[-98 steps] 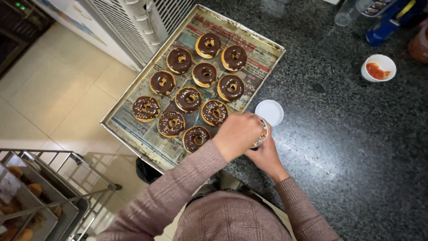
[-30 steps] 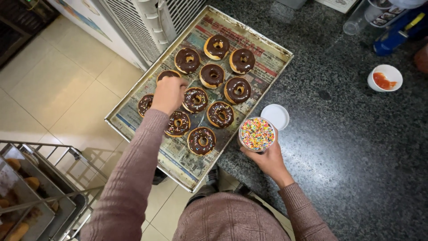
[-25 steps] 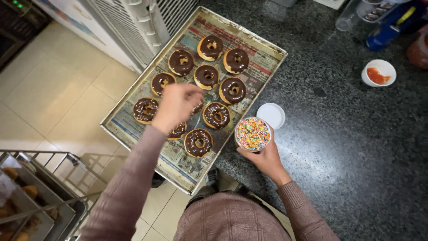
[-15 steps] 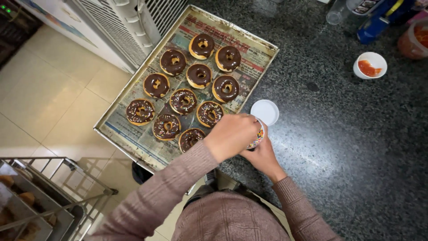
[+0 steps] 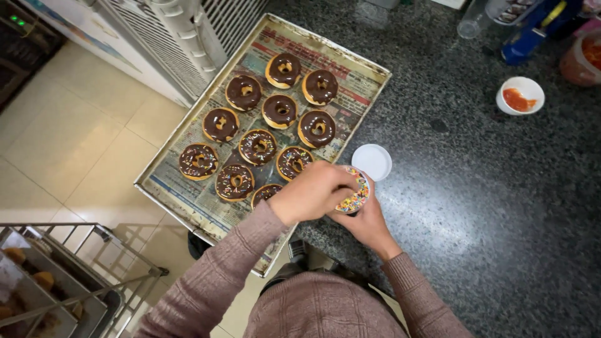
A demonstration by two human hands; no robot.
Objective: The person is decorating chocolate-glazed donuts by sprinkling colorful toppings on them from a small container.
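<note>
The right hand (image 5: pixel 368 220) is gripping the sprinkle cup (image 5: pixel 354 195) at the tray's (image 5: pixel 188 203) near right edge; the left hand (image 5: pixel 311 191), fingers bunched, is pinching sprinkles inside. Take small pinches, keeping the cup level beside the doughnuts (image 5: pixel 260 145).

A bakery kitchen: beside the fingers (image 5: pixel 341 188) a paper-lined tray (image 5: pixel 188 194) of chocolate doughnuts (image 5: pixel 280 111), speckled stone bench (image 5: pixel 501 206), wire rack (image 5: pixel 62 281).
</note>
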